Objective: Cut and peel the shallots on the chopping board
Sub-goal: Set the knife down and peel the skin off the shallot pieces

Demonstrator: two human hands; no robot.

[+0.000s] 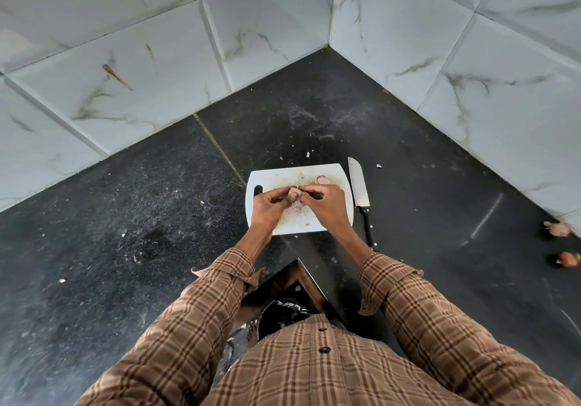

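Observation:
A white chopping board lies on the black counter in front of me. Above its middle, my left hand grips a small pinkish shallot between thumb and fingers. My right hand pinches at the shallot's top edge, where the skin is. A cut shallot piece lies on the board's far right part. Small bits of peel lie on the board below the hands. A knife with a black handle rests on the counter just right of the board, blade pointing away from me.
Two unpeeled shallots lie at the counter's far right edge. Marble-tiled walls meet in a corner behind the board. A bin with a dark liner stands below the counter's inner corner. Peel scraps dot the counter.

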